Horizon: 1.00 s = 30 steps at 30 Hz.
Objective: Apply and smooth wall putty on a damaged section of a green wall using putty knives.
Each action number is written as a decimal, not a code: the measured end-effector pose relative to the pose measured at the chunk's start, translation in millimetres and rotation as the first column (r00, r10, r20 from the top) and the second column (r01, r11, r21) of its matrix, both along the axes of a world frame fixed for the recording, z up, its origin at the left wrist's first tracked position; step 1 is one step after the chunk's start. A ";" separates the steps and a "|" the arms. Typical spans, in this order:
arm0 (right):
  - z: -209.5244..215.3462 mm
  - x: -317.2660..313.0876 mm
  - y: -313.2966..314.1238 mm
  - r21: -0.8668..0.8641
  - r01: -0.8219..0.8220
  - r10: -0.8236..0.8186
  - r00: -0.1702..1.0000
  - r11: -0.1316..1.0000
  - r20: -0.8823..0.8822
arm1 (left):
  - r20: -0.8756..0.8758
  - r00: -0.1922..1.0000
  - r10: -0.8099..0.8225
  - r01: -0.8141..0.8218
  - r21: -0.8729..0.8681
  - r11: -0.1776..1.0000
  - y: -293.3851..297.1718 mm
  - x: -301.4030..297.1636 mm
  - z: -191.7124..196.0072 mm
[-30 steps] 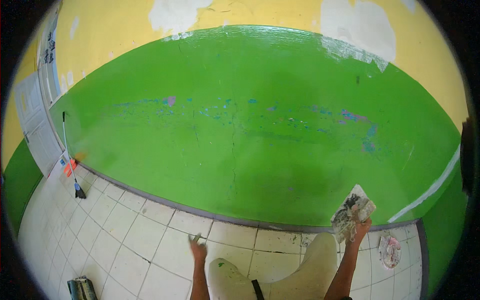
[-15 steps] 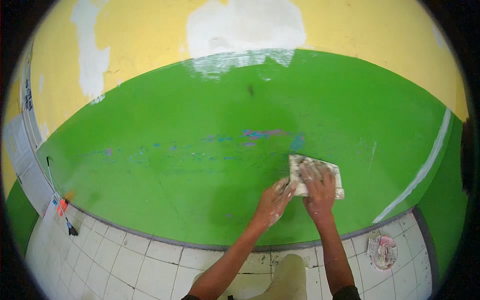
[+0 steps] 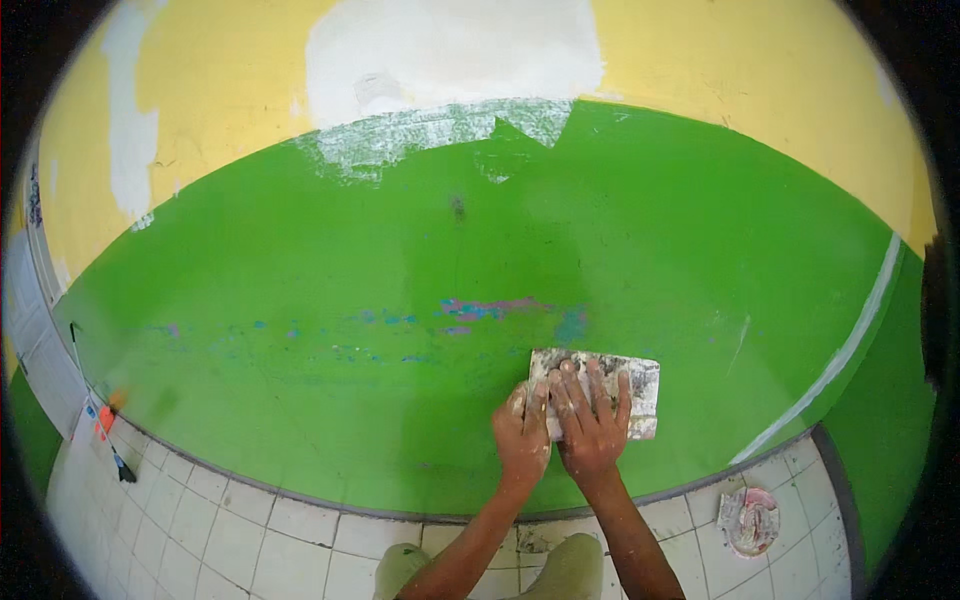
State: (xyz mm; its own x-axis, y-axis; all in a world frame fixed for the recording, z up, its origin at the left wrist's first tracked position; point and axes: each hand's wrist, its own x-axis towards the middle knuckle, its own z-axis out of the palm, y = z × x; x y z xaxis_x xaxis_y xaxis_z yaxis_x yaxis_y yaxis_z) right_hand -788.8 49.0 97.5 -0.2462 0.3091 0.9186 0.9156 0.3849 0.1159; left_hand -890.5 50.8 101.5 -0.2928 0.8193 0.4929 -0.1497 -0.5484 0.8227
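A flat, roughly rectangular putty spreader (image 3: 643,400), smeared white and grey, lies against the lower green part of the wall (image 3: 340,240). My left hand (image 3: 522,435) closes on its left edge, fingers pointing up. Over its face my right hand (image 3: 592,425) has its fingers spread and pressed down, holding it; the thumb is hidden. Both hands are streaked with pale filler. Just above the spreader are scuffed blue and pink patches (image 3: 490,308) in the paint.
On the floor tiles at lower right stands a round tub (image 3: 750,520) smeared with white and pink. A long-handled brush (image 3: 122,468) and an orange item (image 3: 104,422) are at far left near a white door (image 3: 52,370). White patches (image 3: 450,50) cover some of the yellow upper wall.
The view has shifted, so the wall marks sit lower. My left hand has come up against the spreader's left edge, and the spreader appears lower in view.
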 end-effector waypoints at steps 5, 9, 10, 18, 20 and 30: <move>-0.5 -0.1 -0.1 -0.019 0.037 -0.037 0.999 0.999 0.009 | -0.012 0.998 0.069 -0.069 0.012 0.998 2.8 4.3 -4.6; 47.1 1.3 7.9 0.011 0.045 -0.045 0.998 0.999 0.045 | -0.079 0.988 0.136 -0.131 0.067 0.989 12.8 2.1 35.4; 72.7 -3.7 11.3 0.026 0.051 -0.053 0.998 0.998 0.046 | 0.005 0.996 0.085 -0.085 0.075 0.994 20.1 1.0 61.3; -6.4 -13.3 -1.3 -0.064 0.022 -0.023 1.000 0.998 -0.015 | -0.144 0.966 0.217 -0.219 -0.003 0.976 -2.6 -8.1 -7.4; 12.3 -12.4 3.7 -0.035 -0.003 0.003 1.000 0.999 -0.002 | 0.013 0.997 0.077 -0.075 -0.098 0.992 0.0 -9.3 2.7; 22.1 -29.8 -2.2 -0.057 0.007 -0.007 1.000 0.998 0.001 | 0.034 0.995 0.096 -0.093 -0.089 0.992 -0.8 -23.7 6.6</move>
